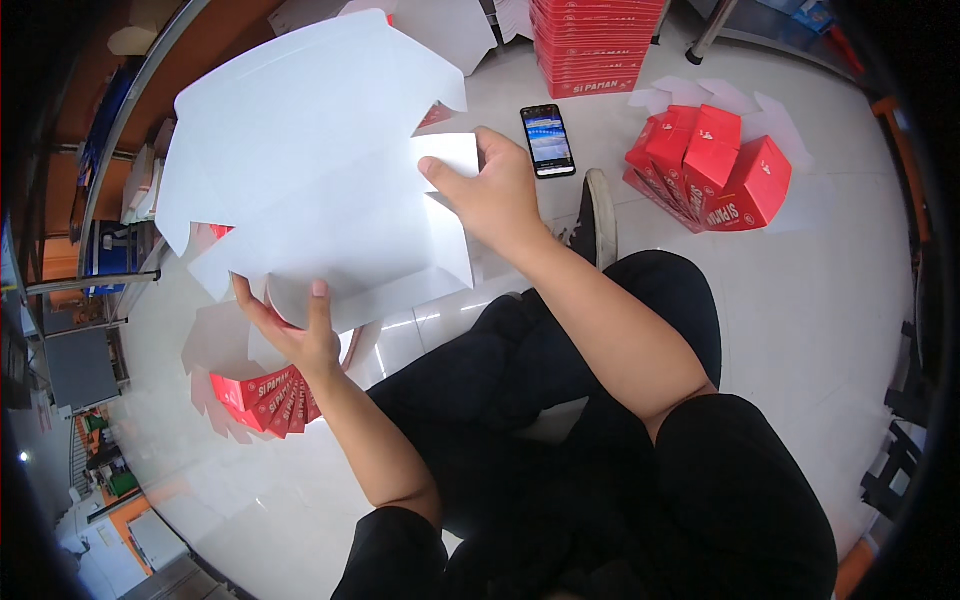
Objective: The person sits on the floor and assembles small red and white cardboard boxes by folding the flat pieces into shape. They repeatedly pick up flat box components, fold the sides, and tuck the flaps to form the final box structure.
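Between my hands is a large cardboard box blank [320, 160], white on its inner face, with notched edges and some side flaps bent up. My left hand [300, 325] grips its near edge, thumb on the white inside and fingers mostly hidden behind. At the right side my right hand [495, 195] pinches a folded flap, thumb on the inner face. Small bits of red show through the notches. On the floor to the left, below the blank, lies a fanned stack of red boxes [265, 400] with white flaps. Another group of red boxes [710, 165] rests at the right.
A phone [549, 141] with its screen lit lies on the tiled floor [800, 330]. Behind it stands a tall pile of red flat boxes [593, 45]. A metal shelf [130, 110] lines the left side. My crossed legs [560, 340] and a shoe [597, 218] are close by.
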### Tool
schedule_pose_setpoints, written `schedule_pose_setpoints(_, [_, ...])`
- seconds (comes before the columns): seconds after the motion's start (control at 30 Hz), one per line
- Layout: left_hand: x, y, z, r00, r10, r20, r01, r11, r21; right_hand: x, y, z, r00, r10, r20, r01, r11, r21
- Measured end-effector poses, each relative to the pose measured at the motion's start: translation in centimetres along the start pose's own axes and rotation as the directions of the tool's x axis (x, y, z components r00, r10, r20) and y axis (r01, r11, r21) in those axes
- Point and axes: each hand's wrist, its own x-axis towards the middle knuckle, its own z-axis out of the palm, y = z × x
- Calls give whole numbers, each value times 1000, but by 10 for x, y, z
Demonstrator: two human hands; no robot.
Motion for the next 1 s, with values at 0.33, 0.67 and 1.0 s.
schedule_pose_setpoints(0.33, [-28,44,26,969,23,247,50,957,-286,9,20,3,997,34,63,-30,997,-69])
schedule_pose_setpoints(0.67, [-10,10,3,990,-132,41,138,971,-195,14,-5,-11,902,247,355,-304,946,116])
schedule_pose_setpoints(1.0, [-4,-5,6,952,-283,116,298,943,-149,11,-10,-16,825,280,491,-386,914,127])
